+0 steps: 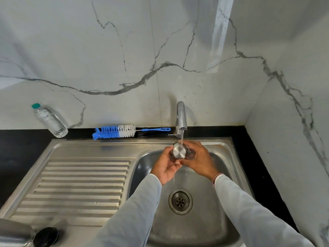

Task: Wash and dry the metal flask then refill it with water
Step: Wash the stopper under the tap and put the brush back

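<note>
A metal flask (16, 234) is lying at the bottom left corner, on the sink's ribbed draining board (80, 186), closest to us. Over the sink bowl (195, 225), the left hand (166, 168) and the right hand (199, 160) are curling their fingers round a small shiny metal cup (178, 151). Water is running from the tap (181, 116) onto it. A blue and white bottle brush (115, 131) and a plastic water bottle (49, 120) are sitting by the wall.
</note>
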The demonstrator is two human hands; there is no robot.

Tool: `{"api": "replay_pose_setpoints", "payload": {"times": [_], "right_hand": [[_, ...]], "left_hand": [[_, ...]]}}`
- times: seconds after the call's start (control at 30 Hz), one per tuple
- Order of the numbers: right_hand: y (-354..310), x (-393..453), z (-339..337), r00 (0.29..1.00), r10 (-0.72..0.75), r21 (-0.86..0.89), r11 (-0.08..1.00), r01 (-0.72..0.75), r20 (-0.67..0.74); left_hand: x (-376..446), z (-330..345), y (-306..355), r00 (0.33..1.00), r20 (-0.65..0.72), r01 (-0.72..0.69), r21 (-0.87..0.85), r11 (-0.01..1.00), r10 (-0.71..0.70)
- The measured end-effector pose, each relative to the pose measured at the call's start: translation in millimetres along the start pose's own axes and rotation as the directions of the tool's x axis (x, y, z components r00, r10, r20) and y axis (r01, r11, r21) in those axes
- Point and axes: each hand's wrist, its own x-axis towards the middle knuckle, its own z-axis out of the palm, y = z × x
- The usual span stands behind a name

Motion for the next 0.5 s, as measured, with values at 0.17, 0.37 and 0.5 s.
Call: {"api": "replay_pose_setpoints", "payload": {"times": [0.17, 0.37, 0.5], "right_hand": [[-9, -4, -4, 0.953, 0.280, 0.362, 0.882, -0.303, 0.115], [0, -2, -4, 0.939, 0.267, 0.441, 0.832, -0.337, 0.215], [-5, 8, 2, 0.966, 0.232, 0.335, 0.906, -0.257, 0.115]], "left_hand": [[-3, -3, 1, 0.987, 0.086, -0.155, 0.324, 0.933, 0.135], [6, -17, 11, 0.904, 0.222, -0.411, 0.686, 0.600, 0.365], [8, -26, 11, 0.870, 0.313, -0.470, 0.759, 0.450, 0.381]]}}
